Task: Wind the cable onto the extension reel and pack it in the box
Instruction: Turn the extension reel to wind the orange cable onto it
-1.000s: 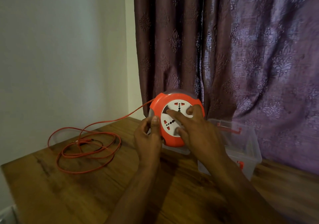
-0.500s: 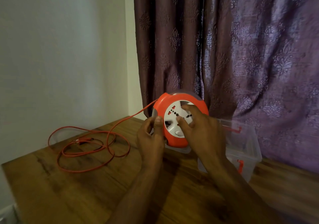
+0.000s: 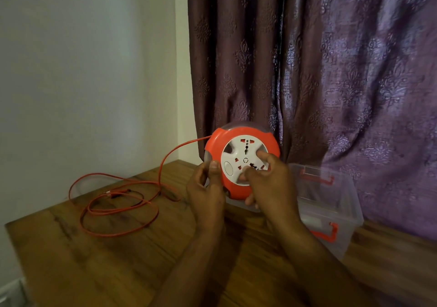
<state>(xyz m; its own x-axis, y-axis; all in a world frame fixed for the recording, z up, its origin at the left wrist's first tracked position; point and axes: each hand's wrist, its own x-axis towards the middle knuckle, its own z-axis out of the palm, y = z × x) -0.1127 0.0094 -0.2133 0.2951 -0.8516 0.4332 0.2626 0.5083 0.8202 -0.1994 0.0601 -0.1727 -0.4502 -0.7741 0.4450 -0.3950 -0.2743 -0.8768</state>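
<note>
Your two forearms reach in from 6 o'clock over the wooden bench (image 3: 99, 259), meeting at the round orange-and-white extension reel (image 3: 241, 150), which you hold upright on its edge just above the bench near the centre of the view, its white socket face turned toward you. Your left hand (image 3: 208, 190) grips the reel's rim at its 8 o'clock side, thumb pressed on the orange front edge and fingers curled behind. Your right hand (image 3: 269, 183) lies on the white socket disc from 4 o'clock, its fingers (image 3: 262, 156) bent and pressing into the recesses of the disc, the thumb under the lower rim. The orange cable (image 3: 118, 202) leaves the reel at its 10 o'clock edge, arcs down through the air and lies in loose loops on the bench at 9 o'clock, well apart from your hands. A clear plastic box (image 3: 331, 212) with orange latches stands open on the bench at 3 o'clock, just beside your right wrist. Beyond, a purple patterned curtain (image 3: 331, 70) hangs at 12 to 2 o'clock, with a pale wall (image 3: 82, 70) at 10 o'clock.
</note>
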